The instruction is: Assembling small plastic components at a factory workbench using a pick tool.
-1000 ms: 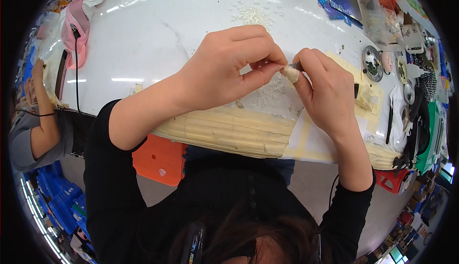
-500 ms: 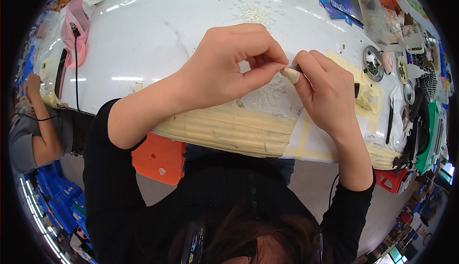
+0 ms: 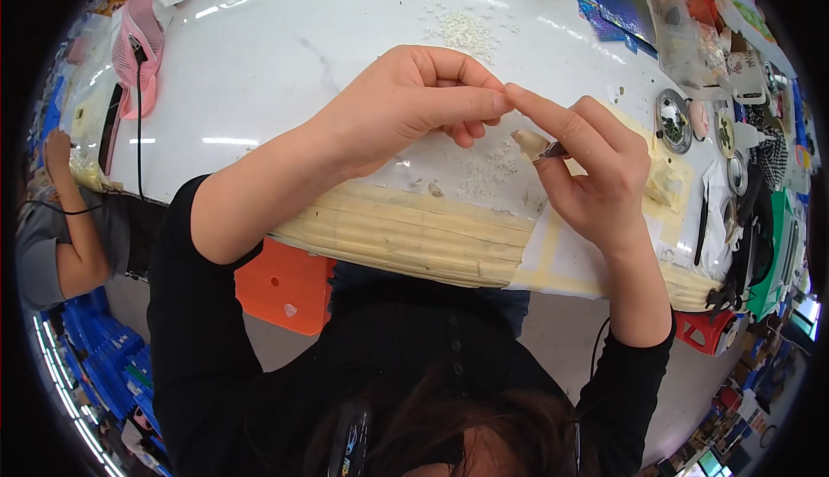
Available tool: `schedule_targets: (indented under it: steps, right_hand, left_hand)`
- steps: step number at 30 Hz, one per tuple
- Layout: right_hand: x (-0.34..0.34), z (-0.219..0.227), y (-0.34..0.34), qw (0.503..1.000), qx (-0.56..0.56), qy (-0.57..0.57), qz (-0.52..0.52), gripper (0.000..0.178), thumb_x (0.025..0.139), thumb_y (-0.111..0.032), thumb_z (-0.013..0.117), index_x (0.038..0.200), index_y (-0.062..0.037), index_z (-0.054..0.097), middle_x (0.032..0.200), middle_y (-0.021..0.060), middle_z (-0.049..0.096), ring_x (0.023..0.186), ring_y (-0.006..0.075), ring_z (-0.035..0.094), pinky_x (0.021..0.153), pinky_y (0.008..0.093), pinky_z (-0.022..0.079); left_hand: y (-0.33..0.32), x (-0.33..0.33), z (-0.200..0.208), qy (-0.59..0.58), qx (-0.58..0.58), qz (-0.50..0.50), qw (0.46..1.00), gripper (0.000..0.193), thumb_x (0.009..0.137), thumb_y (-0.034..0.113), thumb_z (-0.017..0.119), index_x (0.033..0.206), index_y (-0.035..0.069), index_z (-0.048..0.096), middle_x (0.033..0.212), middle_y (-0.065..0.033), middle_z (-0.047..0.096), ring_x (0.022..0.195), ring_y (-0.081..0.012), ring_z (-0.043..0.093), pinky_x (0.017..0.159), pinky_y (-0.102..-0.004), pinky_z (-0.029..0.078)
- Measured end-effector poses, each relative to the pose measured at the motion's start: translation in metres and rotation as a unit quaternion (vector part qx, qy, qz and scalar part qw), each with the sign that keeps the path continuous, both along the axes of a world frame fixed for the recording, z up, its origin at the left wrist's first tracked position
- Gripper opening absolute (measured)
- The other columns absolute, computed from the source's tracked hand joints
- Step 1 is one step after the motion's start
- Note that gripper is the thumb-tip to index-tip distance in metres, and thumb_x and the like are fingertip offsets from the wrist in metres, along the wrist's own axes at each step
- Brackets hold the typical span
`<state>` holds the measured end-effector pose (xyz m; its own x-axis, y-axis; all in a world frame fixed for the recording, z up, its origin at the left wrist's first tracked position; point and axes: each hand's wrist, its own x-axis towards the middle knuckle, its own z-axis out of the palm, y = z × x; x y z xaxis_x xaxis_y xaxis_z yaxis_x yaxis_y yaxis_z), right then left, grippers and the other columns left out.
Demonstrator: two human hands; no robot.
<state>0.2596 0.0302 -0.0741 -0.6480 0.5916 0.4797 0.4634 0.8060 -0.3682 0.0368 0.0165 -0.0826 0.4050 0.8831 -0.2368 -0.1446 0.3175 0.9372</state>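
Note:
My left hand (image 3: 414, 101) is closed in a pinch, thumb against forefinger, above the white table (image 3: 268, 88). Whatever lies between those fingertips is too small to make out. My right hand (image 3: 596, 162) is closed round a small dark blade-like tool (image 3: 553, 151), most of which is hidden in the palm. Its forefinger reaches out to the left fingertips and touches them. A cream wrapping (image 3: 529, 143) covers the right thumb's tip, beside the tool. White crumbs (image 3: 490, 170) lie scattered on the table under both hands.
A heap of small white pieces (image 3: 466, 32) lies farther back. Beige tape (image 3: 406, 235) covers the table's near edge. At right are a round metal dish (image 3: 673, 120) and a white cloth (image 3: 713, 209). A pink mesh item (image 3: 142, 45) with a black cable lies left, near another person's arm (image 3: 76, 218).
My right thumb and tool have drawn down and away from my left fingertips. The right forefinger has straightened out to them. My left thumb has risen, still pinching.

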Motion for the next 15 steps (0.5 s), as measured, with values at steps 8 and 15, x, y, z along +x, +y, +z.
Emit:
schedule_targets:
  steps: [8,15]
  right_hand:
    - [-0.0011,-0.0025,0.0034,0.994,0.021,0.109,-0.017,0.054,0.060,0.012,0.063,0.110,-0.0083,0.072,0.069,0.0032,0.054,0.054,0.0108,0.053,0.047,0.0238,0.043]
    - [-0.0073,-0.0075,-0.0002,0.992,-0.013,0.122,-0.003,0.055,0.060,0.012,0.062,0.109,-0.0105,0.072,0.072,0.0035,0.058,0.055,0.0120,0.057,0.048,0.0242,0.046]
  left_hand:
    - [0.0010,0.0008,0.0033,-0.050,-0.074,0.034,0.995,0.017,0.091,0.022,0.066,0.098,0.006,0.068,0.084,0.0009,0.065,0.071,-0.0034,0.057,0.068,-0.0179,0.047]
    - [-0.0003,0.0025,0.0017,-0.071,-0.076,0.012,0.994,0.016,0.092,0.020,0.066,0.099,0.006,0.068,0.086,-0.0002,0.066,0.075,-0.0041,0.058,0.071,-0.0187,0.049]
